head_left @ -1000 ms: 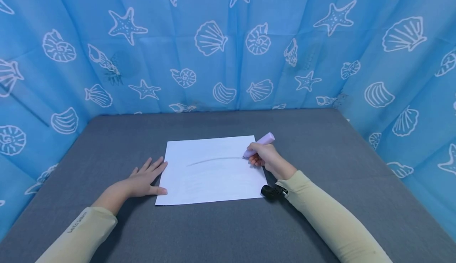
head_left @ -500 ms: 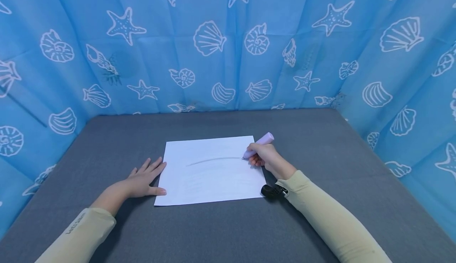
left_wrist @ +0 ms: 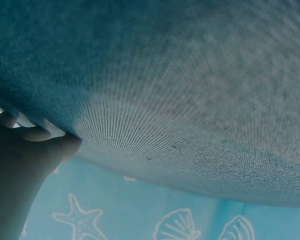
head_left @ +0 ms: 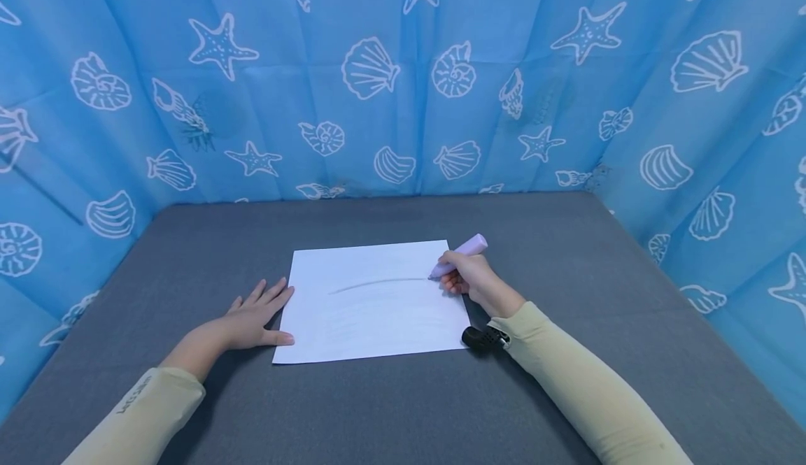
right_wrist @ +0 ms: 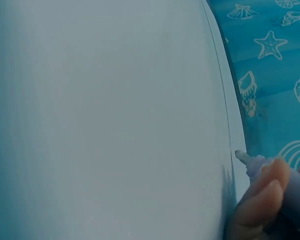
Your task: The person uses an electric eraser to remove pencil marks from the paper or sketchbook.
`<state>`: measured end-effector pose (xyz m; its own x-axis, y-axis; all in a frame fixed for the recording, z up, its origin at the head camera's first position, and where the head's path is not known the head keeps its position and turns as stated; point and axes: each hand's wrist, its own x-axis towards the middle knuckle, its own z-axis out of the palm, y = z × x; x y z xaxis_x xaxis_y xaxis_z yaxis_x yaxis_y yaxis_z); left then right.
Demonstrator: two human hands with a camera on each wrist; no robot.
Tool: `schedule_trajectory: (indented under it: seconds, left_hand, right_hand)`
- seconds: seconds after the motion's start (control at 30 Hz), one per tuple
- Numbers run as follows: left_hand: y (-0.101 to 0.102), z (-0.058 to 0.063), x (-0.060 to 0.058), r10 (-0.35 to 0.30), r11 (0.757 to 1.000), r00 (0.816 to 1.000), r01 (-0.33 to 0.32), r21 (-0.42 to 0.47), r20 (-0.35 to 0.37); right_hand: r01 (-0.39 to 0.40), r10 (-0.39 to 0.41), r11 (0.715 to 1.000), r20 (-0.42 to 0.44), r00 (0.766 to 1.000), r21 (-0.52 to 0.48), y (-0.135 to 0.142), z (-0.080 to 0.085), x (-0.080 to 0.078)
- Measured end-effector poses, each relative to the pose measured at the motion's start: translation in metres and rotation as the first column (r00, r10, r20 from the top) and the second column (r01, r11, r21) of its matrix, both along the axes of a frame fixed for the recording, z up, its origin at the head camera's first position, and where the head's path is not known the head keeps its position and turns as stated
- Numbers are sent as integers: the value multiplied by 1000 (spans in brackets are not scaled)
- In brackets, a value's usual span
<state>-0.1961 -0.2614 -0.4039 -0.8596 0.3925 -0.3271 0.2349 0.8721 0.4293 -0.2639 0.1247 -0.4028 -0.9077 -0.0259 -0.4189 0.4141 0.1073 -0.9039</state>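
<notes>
A white sheet of paper (head_left: 378, 325) lies on the grey cloth, with a thin, dark, slightly arched line (head_left: 371, 283) across its upper half. My right hand (head_left: 472, 276) pinches a thick lilac marker (head_left: 469, 245) between thumb and fingers. Its tip is at the line's right end, and its back end slants up to the right. In the right wrist view, the marker's pale tip (right_wrist: 241, 156) shows close to the dark line. My left hand (head_left: 252, 322) lies flat with spread fingers, fingertips and thumb on the paper's left edge.
A grey cloth-covered table (head_left: 390, 416) extends on all sides of the paper. Behind it and at the sides hangs a blue curtain (head_left: 271, 101) with white shells and starfish. A small black device (head_left: 481, 339) sits under my right wrist, over the paper's lower right corner.
The marker's back end has tipped very slightly to the right in the last half second. My left hand stays on the paper's edge, and the drawn line looks the same.
</notes>
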Motion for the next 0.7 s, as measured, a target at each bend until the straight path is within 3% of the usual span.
schedule_trajectory:
  seconds: [0.23, 0.5, 0.7]
  left_hand:
    - [-2, -4, -2, 2, 1000, 1000, -2, 7, 2]
    - [-6, -13, -5, 8, 1000, 1000, -8, 11, -23]
    - [-6, -13, -5, 3, 1000, 1000, -3, 15, -29]
  right_hand:
    - [-46, 46, 998, 0, 999, -48, 0, 0, -2]
    - [28, -28, 1000, -22, 999, -8, -6, -3, -4]
    - [32, -31, 999, -25, 999, 44, -9, -2, -5]
